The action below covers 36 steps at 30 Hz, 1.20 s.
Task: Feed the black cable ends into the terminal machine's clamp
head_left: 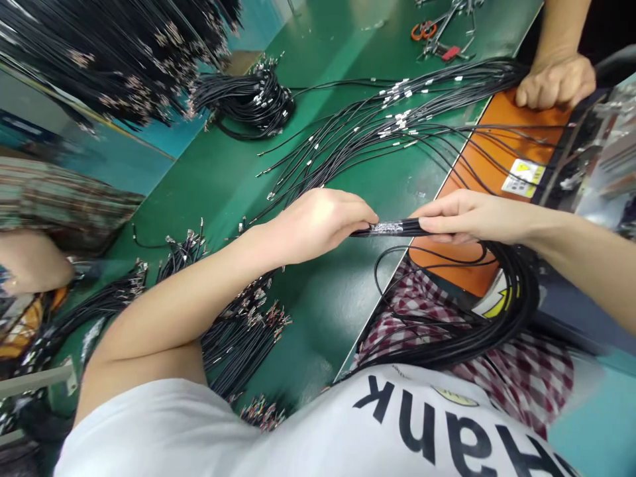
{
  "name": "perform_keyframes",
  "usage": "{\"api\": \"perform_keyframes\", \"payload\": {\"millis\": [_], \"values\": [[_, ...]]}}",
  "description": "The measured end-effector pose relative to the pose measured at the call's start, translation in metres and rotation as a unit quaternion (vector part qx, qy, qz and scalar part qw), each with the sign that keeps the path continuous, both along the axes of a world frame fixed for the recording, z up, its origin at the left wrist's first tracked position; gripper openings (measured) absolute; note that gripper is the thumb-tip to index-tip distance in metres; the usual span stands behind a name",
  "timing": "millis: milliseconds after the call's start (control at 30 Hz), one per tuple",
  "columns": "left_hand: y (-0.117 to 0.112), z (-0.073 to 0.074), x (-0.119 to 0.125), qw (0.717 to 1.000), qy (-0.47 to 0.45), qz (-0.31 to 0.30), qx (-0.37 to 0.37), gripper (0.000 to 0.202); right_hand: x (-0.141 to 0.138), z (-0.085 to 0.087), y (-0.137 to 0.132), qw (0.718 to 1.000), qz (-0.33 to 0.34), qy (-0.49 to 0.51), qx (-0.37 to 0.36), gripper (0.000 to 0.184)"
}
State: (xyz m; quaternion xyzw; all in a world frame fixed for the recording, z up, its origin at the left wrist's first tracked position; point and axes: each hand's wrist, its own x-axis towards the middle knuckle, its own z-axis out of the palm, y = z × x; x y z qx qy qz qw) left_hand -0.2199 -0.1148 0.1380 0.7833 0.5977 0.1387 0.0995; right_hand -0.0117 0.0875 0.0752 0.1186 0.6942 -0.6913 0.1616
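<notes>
My left hand [318, 222] and my right hand [464, 215] both grip a bundle of thin black wires [395, 228] with metal ends, held level between them over the edge of the green table [322, 298]. The fingers of each hand are closed round the bundle. From my right hand the black wires loop down in a thick coil [501, 324] across my lap.
Loose black wires with metal tips [377, 132] fan over the table. More bundles lie at the left [238, 331] and far back [248, 99]. Another person's hand [556, 79] rests on an orange surface [501, 146]. Scissors and tools [437, 33] lie at the far edge.
</notes>
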Motion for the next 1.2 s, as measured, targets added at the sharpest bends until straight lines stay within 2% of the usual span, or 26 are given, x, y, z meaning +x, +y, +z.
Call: {"api": "perform_keyframes", "payload": {"millis": [133, 233, 300, 367, 467, 533, 633, 700, 767, 833, 900, 933, 967, 1000, 1033, 1067, 1100, 1133, 1167, 1200], "values": [[0.002, 0.000, 0.009, 0.981, 0.178, -0.068, 0.046, 0.030, 0.003, 0.003, -0.003, 1.000, 0.009, 0.002, 0.009, 0.043], [0.002, -0.005, 0.009, 0.970, 0.211, -0.097, 0.068, 0.028, 0.006, 0.006, -0.004, 1.000, 0.013, 0.010, 0.026, 0.046], [0.002, -0.012, 0.006, 0.979, 0.166, -0.084, 0.079, 0.023, 0.008, 0.009, -0.006, 0.999, 0.014, 0.020, 0.047, 0.048], [0.003, -0.020, 0.004, 0.993, 0.080, -0.049, 0.078, 0.018, 0.010, 0.013, -0.010, 0.997, 0.016, 0.032, 0.071, 0.049], [0.008, -0.028, 0.003, 0.994, -0.101, 0.042, 0.007, 0.010, 0.011, 0.022, -0.017, 0.993, 0.012, 0.052, 0.109, 0.048], [0.014, -0.028, 0.001, 0.959, -0.242, 0.115, -0.098, 0.011, 0.012, 0.026, -0.021, 0.989, 0.005, 0.070, 0.132, 0.048], [0.022, -0.017, -0.003, 0.872, -0.373, 0.167, -0.269, 0.018, 0.013, 0.027, -0.023, 0.982, 0.000, 0.101, 0.160, 0.046], [0.025, -0.010, -0.006, 0.842, -0.397, 0.152, -0.332, 0.023, 0.014, 0.026, -0.023, 0.977, 0.002, 0.115, 0.181, 0.045], [0.028, -0.008, -0.007, 0.830, -0.412, 0.126, -0.355, 0.033, 0.016, 0.026, -0.025, 0.971, -0.002, 0.124, 0.206, 0.041], [0.035, -0.015, -0.008, 0.803, -0.434, 0.113, -0.393, 0.038, 0.019, 0.029, -0.028, 0.963, -0.010, 0.138, 0.231, 0.037], [0.045, -0.028, -0.009, 0.754, -0.440, 0.113, -0.474, 0.038, 0.020, 0.035, -0.033, 0.956, -0.015, 0.151, 0.252, 0.035], [0.050, -0.034, -0.010, 0.733, -0.419, 0.104, -0.525, 0.037, 0.021, 0.038, -0.035, 0.953, -0.014, 0.155, 0.260, 0.036], [0.055, -0.037, -0.011, 0.731, -0.375, 0.095, -0.561, 0.034, 0.022, 0.040, -0.037, 0.951, -0.014, 0.157, 0.267, 0.037], [0.057, -0.038, -0.012, 0.761, -0.308, 0.096, -0.563, 0.030, 0.022, 0.042, -0.037, 0.949, -0.014, 0.158, 0.274, 0.038], [0.057, -0.035, -0.013, 0.818, -0.224, 0.116, -0.517, 0.027, 0.022, 0.042, -0.037, 0.947, -0.019, 0.157, 0.280, 0.039], [0.053, -0.030, -0.013, 0.887, -0.131, 0.155, -0.416, 0.024, 0.022, 0.041, -0.035, 0.945, -0.028, 0.155, 0.286, 0.041], [0.045, -0.023, -0.011, 0.942, -0.039, 0.202, -0.267, 0.022, 0.021, 0.040, -0.032, 0.944, -0.040, 0.152, 0.290, 0.042], [0.034, -0.014, -0.007, 0.965, 0.042, 0.241, -0.091, 0.022, 0.021, 0.037, -0.029, 0.944, -0.051, 0.146, 0.292, 0.043], [0.020, -0.006, -0.001, 0.966, 0.093, 0.236, 0.036, 0.023, 0.020, 0.034, -0.025, 0.945, -0.058, 0.140, 0.290, 0.045], [0.005, 0.000, 0.008, 0.970, 0.133, 0.175, 0.099, 0.023, 0.018, 0.032, -0.022, 0.947, -0.058, 0.135, 0.285, 0.046]]}}
